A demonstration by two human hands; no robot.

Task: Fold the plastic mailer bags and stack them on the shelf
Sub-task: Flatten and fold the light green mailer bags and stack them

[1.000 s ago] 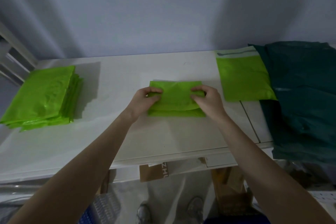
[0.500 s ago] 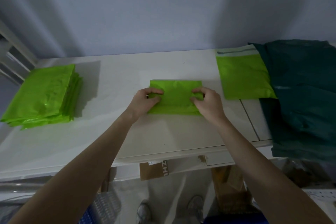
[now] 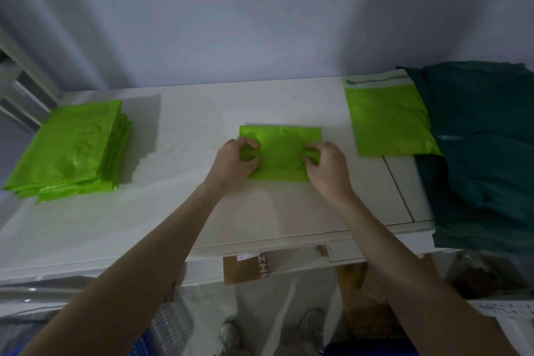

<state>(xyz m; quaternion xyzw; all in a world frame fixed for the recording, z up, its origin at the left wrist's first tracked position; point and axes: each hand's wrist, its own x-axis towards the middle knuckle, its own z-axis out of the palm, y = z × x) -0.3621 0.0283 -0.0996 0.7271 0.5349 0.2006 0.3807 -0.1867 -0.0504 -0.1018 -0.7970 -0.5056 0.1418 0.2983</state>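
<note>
Left grip [image 3: 234, 161], right grip [image 3: 326, 165]: fingers curled, pinching folded mailer [image 3: 281, 153] ends.

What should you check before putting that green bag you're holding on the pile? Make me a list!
1. Both hands on the bag: ok. The left hand and right hand each grip an end of the folded bag.
2. Bag folded flat: cannot tell; the hands cover its ends.
3. Pile ready: ok. The stack of folded bags sits at the left of the shelf, though its edges are a bit uneven.
4. Path to the pile: ok. Only bare shelf lies between.
5. More bags left: ok. An unfolded bag lies at the right, partly under the dark green bags.
</note>
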